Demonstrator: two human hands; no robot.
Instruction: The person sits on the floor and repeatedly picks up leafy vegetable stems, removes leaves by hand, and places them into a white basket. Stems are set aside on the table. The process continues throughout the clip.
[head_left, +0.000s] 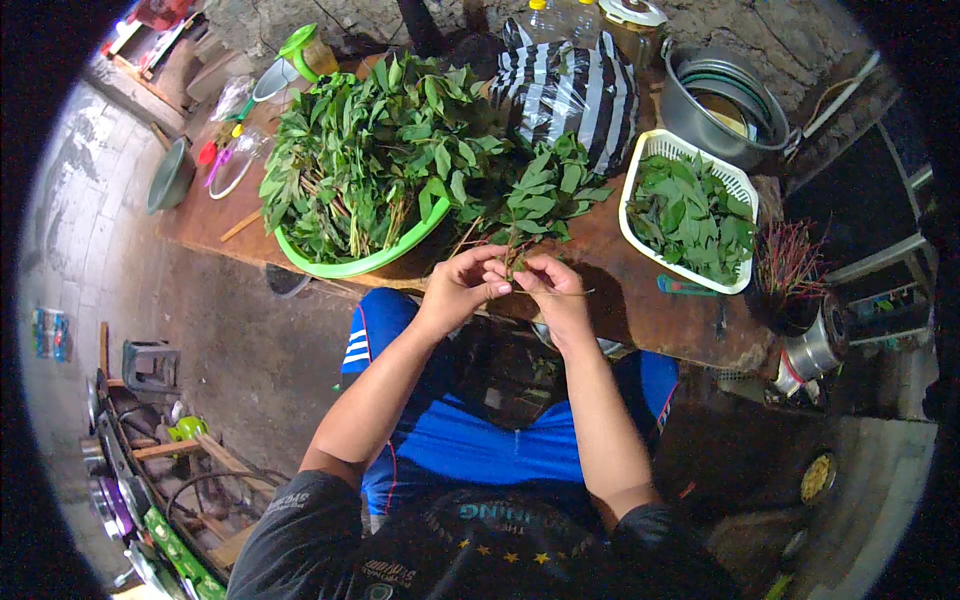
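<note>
My left hand (466, 283) and my right hand (553, 294) meet at the table's front edge, fingers closed around a leafy sprig (511, 262) with a reddish stem. Just beyond them lies a small heap of leafy stems (546, 187) on the wooden table (622, 277). To the left, a bright green basin (352, 268) holds a large pile of leafy stems (375, 150). On the right stands a white plastic basket (628, 217) with loose green leaves (690, 202) in it.
Behind the heap sits a black-and-white striped plastic bag (570, 97). A metal pot (675, 112) is at the back right. Bare reddish stems (791, 259) lie beyond the basket, near the table's right end. A green bowl (171, 176) stands far left. Under my hands, between my knees, is a dark container (510, 375).
</note>
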